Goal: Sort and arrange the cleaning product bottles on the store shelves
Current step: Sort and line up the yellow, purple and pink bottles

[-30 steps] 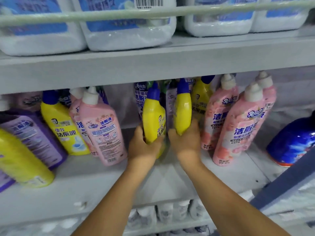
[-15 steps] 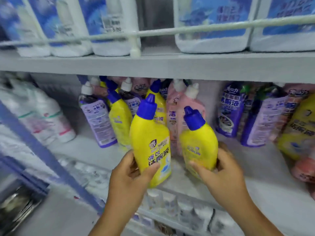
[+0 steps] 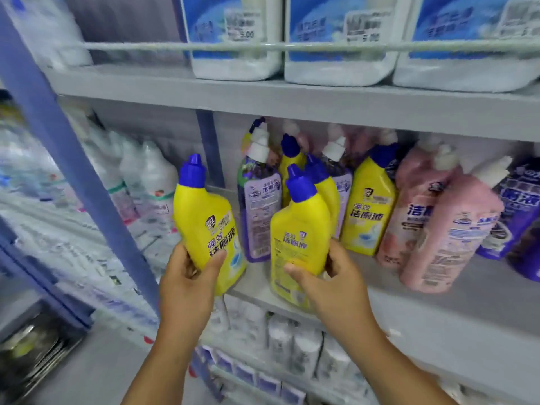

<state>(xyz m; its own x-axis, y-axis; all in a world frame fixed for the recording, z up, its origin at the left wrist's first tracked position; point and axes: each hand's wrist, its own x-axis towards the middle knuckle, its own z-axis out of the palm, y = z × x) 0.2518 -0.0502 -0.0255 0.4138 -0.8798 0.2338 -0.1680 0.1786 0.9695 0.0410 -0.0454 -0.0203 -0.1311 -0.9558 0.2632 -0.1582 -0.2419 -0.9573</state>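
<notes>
Here we grip two yellow bottles in front of the middle shelf (image 3: 438, 311). Our left hand (image 3: 187, 287) wraps the base of the left yellow bottle (image 3: 207, 226), held tilted left just off the shelf's left end. Our right hand (image 3: 330, 285) clasps the right yellow bottle (image 3: 298, 238) low down, just before the purple bottle (image 3: 258, 211) and standing yellow ones.

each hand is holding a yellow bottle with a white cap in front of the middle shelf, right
Not quite: the caps are blue, not white. The head view shows the left hand gripping one yellow bottle and the right hand gripping another yellow bottle, both blue-capped, in front of the middle shelf.
</notes>
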